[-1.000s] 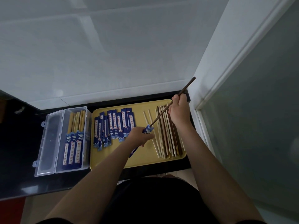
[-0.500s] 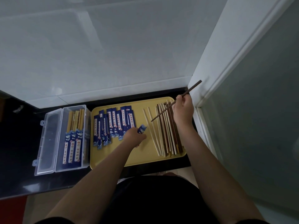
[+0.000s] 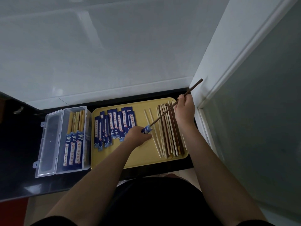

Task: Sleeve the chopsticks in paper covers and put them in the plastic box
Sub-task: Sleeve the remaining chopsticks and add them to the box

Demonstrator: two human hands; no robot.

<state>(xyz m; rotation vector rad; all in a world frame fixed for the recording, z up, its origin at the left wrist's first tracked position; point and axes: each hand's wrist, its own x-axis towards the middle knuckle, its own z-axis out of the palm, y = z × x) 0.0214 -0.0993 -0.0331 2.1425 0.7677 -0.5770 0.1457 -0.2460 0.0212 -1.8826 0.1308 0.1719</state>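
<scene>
The person stands at a black counter set against a pale wall, both arms reaching down over a yellow tray that lies along the counter's right end. The right hand, over the tray's far right corner, has its fingers curled round a dark brown chopstick near the upper end; the stick slants down and to the left, its top poking past the tray's far edge toward the white door frame. The left hand, near the middle of the tray, grips a blue paper cover with its fingers closed round it, only the open mouth showing past the knuckles. The tip of the chopstick meets that mouth; I cannot tell how far in it goes. Along the tray's right side lies a pile of bare chopsticks, pale and dark mixed, running from far edge to near edge. On the tray's left part is a loose row of empty blue covers, overlapping one another. Just beside the tray's left edge sits the clear plastic box, its lid swung open flat to the left. Inside it lie sleeved chopsticks, blue covers toward the near end and pale wooden ends toward the wall.
</scene>
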